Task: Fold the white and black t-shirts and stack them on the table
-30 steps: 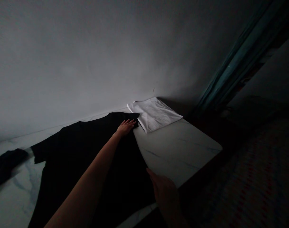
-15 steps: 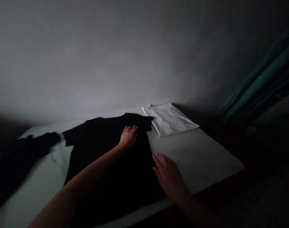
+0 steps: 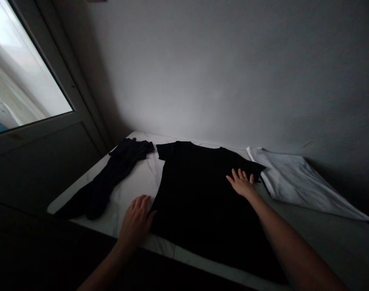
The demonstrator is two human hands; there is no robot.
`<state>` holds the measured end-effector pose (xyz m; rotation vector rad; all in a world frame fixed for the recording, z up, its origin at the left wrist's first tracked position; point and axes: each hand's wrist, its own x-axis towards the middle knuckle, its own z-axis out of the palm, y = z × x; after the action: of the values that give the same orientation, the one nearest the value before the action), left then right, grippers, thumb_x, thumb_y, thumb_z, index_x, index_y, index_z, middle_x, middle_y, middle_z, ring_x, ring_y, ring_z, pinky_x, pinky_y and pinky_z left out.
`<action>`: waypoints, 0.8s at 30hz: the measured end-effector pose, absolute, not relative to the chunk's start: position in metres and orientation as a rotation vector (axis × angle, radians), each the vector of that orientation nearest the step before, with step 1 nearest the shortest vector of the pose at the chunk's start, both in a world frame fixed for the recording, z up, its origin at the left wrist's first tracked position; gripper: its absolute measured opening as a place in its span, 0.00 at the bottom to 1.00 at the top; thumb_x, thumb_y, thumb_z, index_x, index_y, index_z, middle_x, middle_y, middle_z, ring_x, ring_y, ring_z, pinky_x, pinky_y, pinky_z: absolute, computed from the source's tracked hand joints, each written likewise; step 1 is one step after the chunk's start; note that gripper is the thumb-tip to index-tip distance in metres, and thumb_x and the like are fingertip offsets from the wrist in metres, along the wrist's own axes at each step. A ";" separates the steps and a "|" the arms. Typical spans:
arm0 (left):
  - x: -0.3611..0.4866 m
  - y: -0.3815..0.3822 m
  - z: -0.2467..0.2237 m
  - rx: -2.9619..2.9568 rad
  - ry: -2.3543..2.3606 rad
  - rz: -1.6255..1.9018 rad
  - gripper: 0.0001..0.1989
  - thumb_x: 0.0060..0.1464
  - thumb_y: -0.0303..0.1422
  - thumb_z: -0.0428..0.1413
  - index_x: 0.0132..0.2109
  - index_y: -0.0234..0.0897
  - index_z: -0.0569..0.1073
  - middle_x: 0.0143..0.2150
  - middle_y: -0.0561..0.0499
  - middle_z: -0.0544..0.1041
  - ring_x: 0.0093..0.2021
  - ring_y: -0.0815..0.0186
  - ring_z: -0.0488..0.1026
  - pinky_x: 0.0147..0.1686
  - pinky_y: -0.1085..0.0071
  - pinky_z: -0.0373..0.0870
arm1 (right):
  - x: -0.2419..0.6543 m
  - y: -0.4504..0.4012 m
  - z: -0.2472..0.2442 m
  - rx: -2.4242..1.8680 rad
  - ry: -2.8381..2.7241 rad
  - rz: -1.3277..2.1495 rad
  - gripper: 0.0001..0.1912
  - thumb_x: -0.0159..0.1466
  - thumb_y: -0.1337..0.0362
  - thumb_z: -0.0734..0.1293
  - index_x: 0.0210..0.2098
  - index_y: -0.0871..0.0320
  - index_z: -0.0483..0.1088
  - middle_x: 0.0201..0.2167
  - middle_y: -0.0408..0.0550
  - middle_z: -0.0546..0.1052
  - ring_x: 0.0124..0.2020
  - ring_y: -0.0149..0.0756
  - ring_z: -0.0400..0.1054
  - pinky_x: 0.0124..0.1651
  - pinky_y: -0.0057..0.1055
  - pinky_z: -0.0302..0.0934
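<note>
A black T-shirt (image 3: pixel 199 202) lies spread flat on the white marbled table (image 3: pixel 142 182), its neckline toward the wall. My right hand (image 3: pixel 241 182) rests with fingers spread on the shirt, just below the sleeve on the right. Beside the shirt's left edge is my left hand (image 3: pixel 137 220), its fingers extended and the thumb at the cloth near the lower left corner. Neither hand grips anything.
A crumpled dark garment (image 3: pixel 108 178) lies along the table's left side. Folded white cloth (image 3: pixel 299 182) sits at the right. Behind the table rises a grey wall (image 3: pixel 202 81); a door with a glass pane (image 3: pixel 29 68) stands at left.
The view has swung left, bringing the door into sight. My left hand has gone from the shirt's upper part to its lower left edge; my right hand has moved up onto the shirt's right side.
</note>
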<state>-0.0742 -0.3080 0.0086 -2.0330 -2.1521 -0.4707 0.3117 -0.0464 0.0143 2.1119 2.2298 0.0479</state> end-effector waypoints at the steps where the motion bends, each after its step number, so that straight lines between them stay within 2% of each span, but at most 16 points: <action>1: -0.070 -0.317 0.016 -1.955 -2.244 -0.481 0.18 0.63 0.40 0.49 0.54 0.36 0.71 0.53 0.40 0.76 0.54 0.53 0.72 0.54 0.57 0.68 | 0.298 -0.047 0.019 2.127 2.222 0.064 0.33 0.73 0.51 0.49 0.70 0.65 0.55 0.71 0.67 0.51 0.71 0.61 0.46 0.67 0.65 0.37; 3: -0.061 -0.328 0.029 -1.802 -2.415 -0.454 0.13 0.63 0.40 0.50 0.45 0.37 0.74 0.45 0.42 0.76 0.47 0.53 0.72 0.48 0.57 0.68 | 0.255 -0.047 0.031 2.019 2.399 0.072 0.31 0.73 0.53 0.51 0.68 0.63 0.58 0.71 0.65 0.52 0.71 0.61 0.46 0.67 0.66 0.39; 4: -0.056 -0.331 0.034 -1.756 -2.476 -0.430 0.13 0.63 0.40 0.50 0.41 0.38 0.74 0.42 0.43 0.76 0.46 0.53 0.72 0.47 0.57 0.67 | 0.226 -0.047 0.037 1.864 2.577 0.044 0.29 0.73 0.56 0.52 0.69 0.61 0.58 0.72 0.62 0.52 0.71 0.57 0.47 0.68 0.63 0.40; 6: -0.050 -0.331 0.039 -1.741 -2.555 -0.384 0.12 0.62 0.40 0.51 0.37 0.38 0.74 0.40 0.45 0.75 0.45 0.53 0.71 0.46 0.57 0.65 | 0.164 -0.046 0.046 1.432 2.889 -0.143 0.27 0.73 0.61 0.52 0.69 0.57 0.56 0.71 0.56 0.54 0.71 0.45 0.50 0.70 0.50 0.45; 8: -0.048 -0.328 0.039 -1.774 -2.603 -0.356 0.11 0.62 0.38 0.51 0.37 0.39 0.74 0.41 0.45 0.75 0.46 0.54 0.70 0.46 0.57 0.63 | 0.105 -0.043 0.049 1.191 2.970 -0.309 0.27 0.72 0.64 0.52 0.70 0.59 0.55 0.71 0.54 0.54 0.71 0.40 0.50 0.70 0.42 0.47; 12: -0.054 -0.325 0.037 -1.850 -2.679 -0.313 0.10 0.62 0.36 0.52 0.36 0.38 0.75 0.42 0.45 0.75 0.49 0.53 0.70 0.47 0.57 0.61 | 0.036 -0.038 0.042 1.234 2.937 -0.373 0.27 0.72 0.67 0.53 0.70 0.60 0.55 0.72 0.53 0.52 0.72 0.43 0.46 0.70 0.43 0.47; 19: -0.071 -0.335 0.039 -2.051 -2.706 -0.212 0.06 0.60 0.34 0.54 0.37 0.41 0.76 0.44 0.47 0.76 0.50 0.55 0.70 0.47 0.60 0.60 | 0.031 -0.037 0.030 1.283 2.883 -0.304 0.27 0.75 0.62 0.50 0.72 0.56 0.49 0.73 0.45 0.48 0.73 0.42 0.41 0.72 0.45 0.39; 22: -0.074 -0.331 0.041 -2.094 -2.683 -0.172 0.05 0.57 0.35 0.56 0.38 0.42 0.76 0.44 0.47 0.76 0.49 0.53 0.70 0.48 0.58 0.61 | 0.029 -0.035 0.039 1.272 2.856 -0.277 0.26 0.74 0.63 0.53 0.70 0.52 0.54 0.73 0.45 0.51 0.72 0.41 0.45 0.71 0.44 0.43; 24: -0.073 -0.320 0.044 -2.092 -2.620 -0.233 0.07 0.57 0.37 0.57 0.41 0.41 0.76 0.45 0.45 0.76 0.49 0.52 0.70 0.48 0.57 0.61 | 0.023 -0.028 0.051 1.293 2.845 -0.259 0.24 0.72 0.65 0.56 0.66 0.50 0.62 0.70 0.45 0.59 0.70 0.40 0.53 0.69 0.41 0.47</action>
<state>-0.0728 -0.3196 0.0442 -2.0921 -2.6199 -0.2335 0.0226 -0.0281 0.0507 1.2932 2.8447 -0.2590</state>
